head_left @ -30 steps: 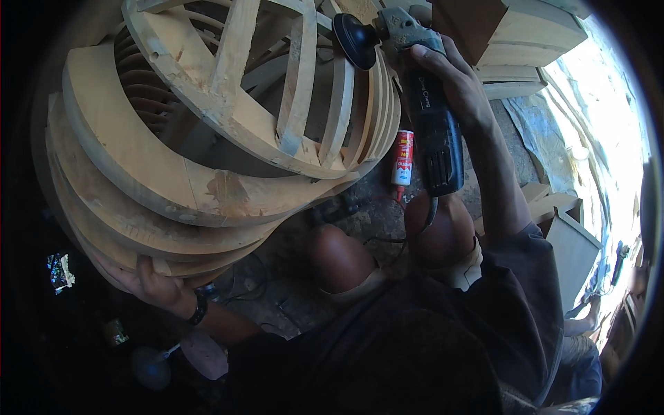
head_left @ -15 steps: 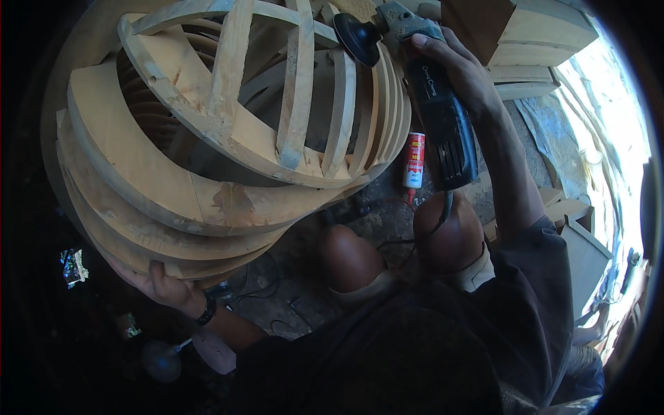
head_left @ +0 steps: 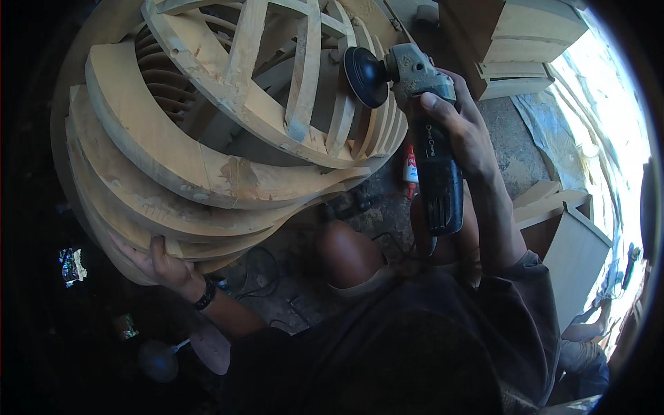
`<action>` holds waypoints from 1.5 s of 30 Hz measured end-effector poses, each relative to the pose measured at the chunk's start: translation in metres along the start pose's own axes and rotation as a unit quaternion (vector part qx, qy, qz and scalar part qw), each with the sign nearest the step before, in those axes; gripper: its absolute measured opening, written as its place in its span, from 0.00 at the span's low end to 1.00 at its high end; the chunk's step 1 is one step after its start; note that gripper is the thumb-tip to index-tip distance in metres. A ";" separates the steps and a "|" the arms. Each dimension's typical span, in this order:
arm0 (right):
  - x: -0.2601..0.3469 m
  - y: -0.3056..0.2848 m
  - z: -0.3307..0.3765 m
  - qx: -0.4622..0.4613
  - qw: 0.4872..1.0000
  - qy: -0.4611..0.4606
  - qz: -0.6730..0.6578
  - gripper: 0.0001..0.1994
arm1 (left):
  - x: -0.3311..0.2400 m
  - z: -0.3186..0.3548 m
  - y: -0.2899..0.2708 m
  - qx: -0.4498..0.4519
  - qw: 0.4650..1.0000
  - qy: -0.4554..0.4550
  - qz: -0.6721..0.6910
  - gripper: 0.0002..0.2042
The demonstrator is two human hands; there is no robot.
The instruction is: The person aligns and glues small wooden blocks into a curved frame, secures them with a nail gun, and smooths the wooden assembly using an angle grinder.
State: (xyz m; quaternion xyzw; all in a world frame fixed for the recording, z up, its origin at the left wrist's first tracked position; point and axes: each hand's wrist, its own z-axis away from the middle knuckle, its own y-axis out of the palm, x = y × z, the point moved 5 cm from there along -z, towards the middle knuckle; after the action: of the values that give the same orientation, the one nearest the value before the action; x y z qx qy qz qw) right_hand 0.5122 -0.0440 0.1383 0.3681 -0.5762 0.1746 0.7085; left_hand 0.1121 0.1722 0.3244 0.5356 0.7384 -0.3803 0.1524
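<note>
A large rounded wooden frame [head_left: 149,135], built of curved stacked ribs and slats, fills the upper left. My left hand [head_left: 168,268] grips the lower edge of its bottom ribs, the thumb on top. In my right hand [head_left: 470,138] is an angle grinder [head_left: 441,197], held by its black body with the thumb along the near side. Its round black disc [head_left: 366,77] is beside the upright slats at the frame's right side; whether it touches them I cannot tell. The disc shows no clear blur. The grinder's cord hangs down past my knees.
A red-and-white bottle [head_left: 410,171] with a red nozzle is on the ground behind the grinder. Wooden box-like pieces stand at the upper right [head_left: 532,34] and right [head_left: 570,259]. A pale sheet [head_left: 546,131] lies beyond. Cables [head_left: 259,273] run below the frame. Another person's limb [head_left: 588,328] shows at lower right.
The grinder has come down toward me, its body now more upright and covering part of the bottle. In the picture the frame has shifted up and slightly right, my left hand still on it.
</note>
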 end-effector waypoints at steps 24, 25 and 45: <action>0.019 0.004 -0.070 0.058 0.997 -0.034 -0.034 0.35 | -0.007 0.001 0.007 -0.014 0.997 -0.025 0.066 0.41; 0.026 0.007 -0.070 0.058 0.997 -0.033 -0.036 0.35 | -0.006 0.001 0.006 -0.014 0.998 -0.024 0.059 0.41; 0.011 0.008 -0.062 0.075 0.979 0.111 -0.155 0.20 | 0.033 0.003 -0.017 -0.070 0.993 -0.077 0.058 0.33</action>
State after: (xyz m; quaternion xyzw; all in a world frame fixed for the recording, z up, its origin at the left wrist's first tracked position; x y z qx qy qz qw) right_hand 0.5527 0.0047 0.1474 0.4833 -0.4148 0.1447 0.7573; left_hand 0.0839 0.1899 0.3078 0.5345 0.7173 -0.3582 0.2674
